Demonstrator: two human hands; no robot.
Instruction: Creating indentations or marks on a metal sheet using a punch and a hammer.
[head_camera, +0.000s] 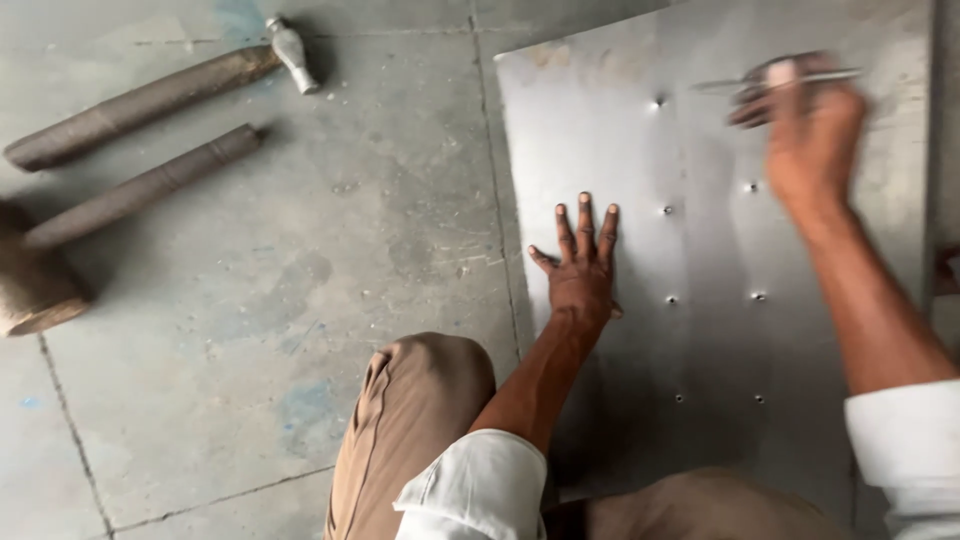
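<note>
Head view shows a person crouching on a grey concrete floor (300, 250) over a flat metal sheet (620, 120), which I take as the landmark. The sheet is thin, smooth and dull silver, and it lies directly on the floor. The left hand (582, 270) lies flat on the sheet near its left edge, fingers spread and straight, holding nothing. The right hand (810, 135) is above the far part of the sheet, blurred; its grip is closed around a thin metal tool (790, 78), a slim rod or blade, I cannot tell which.

Two rows of small punched holes (668, 210) already run along the sheet, so I judge the marking or punching is partly done; whether more holes remain, the picture does not show.

Left of the sheet, well apart on the floor, lie a small hammer (292, 55) with a shiny steel head and a rough dark handle, and a big wooden mallet (40, 285) with a round, worn head and a long handle.
</note>
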